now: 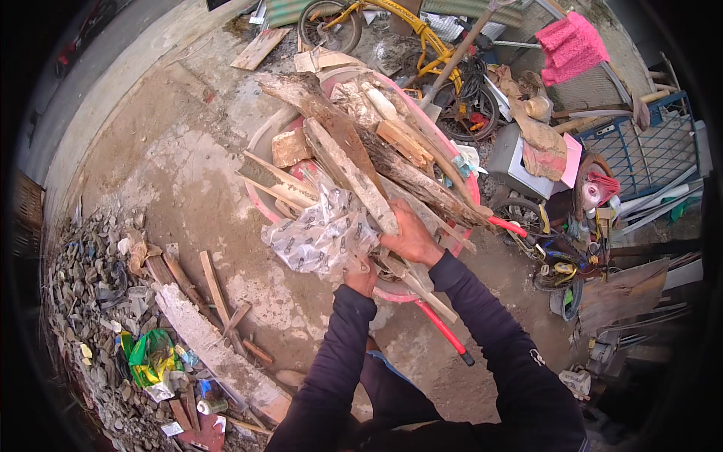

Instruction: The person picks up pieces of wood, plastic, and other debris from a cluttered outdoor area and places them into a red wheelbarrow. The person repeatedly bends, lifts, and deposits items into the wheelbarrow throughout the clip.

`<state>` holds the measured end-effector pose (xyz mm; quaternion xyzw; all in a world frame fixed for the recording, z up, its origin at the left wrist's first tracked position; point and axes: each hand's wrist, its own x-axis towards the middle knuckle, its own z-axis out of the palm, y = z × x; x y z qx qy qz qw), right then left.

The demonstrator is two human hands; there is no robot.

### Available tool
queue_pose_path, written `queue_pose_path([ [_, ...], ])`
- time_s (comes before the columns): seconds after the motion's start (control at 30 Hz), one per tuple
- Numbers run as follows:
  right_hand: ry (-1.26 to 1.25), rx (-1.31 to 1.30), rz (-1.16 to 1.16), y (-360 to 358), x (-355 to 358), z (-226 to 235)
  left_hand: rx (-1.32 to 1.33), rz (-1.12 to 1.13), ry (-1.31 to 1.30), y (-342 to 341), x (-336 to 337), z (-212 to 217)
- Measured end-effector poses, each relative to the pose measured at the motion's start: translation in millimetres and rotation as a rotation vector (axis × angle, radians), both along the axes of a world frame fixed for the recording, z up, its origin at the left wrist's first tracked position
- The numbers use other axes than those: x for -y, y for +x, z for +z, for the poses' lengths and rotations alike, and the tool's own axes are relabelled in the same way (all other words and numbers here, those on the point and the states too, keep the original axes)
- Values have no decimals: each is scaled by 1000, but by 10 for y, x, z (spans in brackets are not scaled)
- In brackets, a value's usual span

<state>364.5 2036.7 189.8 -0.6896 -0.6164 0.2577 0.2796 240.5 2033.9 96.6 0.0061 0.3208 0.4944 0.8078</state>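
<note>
A pinkish-red wheelbarrow (397, 297) in front of me is heaped with old wood, including a long weathered timber (320, 105). My right hand (414, 235) is closed around the near end of a pale, rough wood plank (350, 175) lying on the heap. Close to its left, my left hand (361, 277) grips a crumpled clear plastic bag (324, 235) with dark printed marks. The bag partly covers those fingers and hangs over the wheelbarrow's left near side. One red handle (444, 330) sticks out below my right forearm.
Gravel (90, 309), a long whitish board (215, 350) and loose wood strips (215, 282) lie at the left. A yellow bicycle (429, 38) stands behind the wheelbarrow. Scrap, a pink cloth (568, 49) and a blue metal grille (640, 147) crowd the right.
</note>
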Motion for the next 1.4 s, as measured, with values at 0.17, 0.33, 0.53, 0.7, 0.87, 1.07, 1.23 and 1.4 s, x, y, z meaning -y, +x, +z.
queue_pose_path([
  [0.17, 56, 354, -398, 1713, -436, -251, -495, -98, 58, 741, -439, 106],
  [0.33, -242, 409, -349, 2049, -982, -464, -1013, -177, 347, 691, -653, 37],
  [0.53, -432, 44, -291, 3245, -894, -1405, -1641, -251, 855, 1105, -424, 570],
  [0.7, 201, -47, -622, 2838, -921, -1296, -1627, -431, 992, 716, -719, 527],
  [0.87, 404, -1, -575, 1015, -91, -685, -1529, -292, 949, -722, 164, 333],
  [1.07, 333, 27, -111, -966, 712, -253, -1439, -706, 82, -2472, 2046, -998],
  [1.23, -261, -390, 162, -2895, 1212, -649, -1336, -692, -547, -4034, 3457, -1381],
  [1.4, -648, -348, 283, -4049, 1635, -1759, -1294, -332, -788, -4947, 4358, -1391],
])
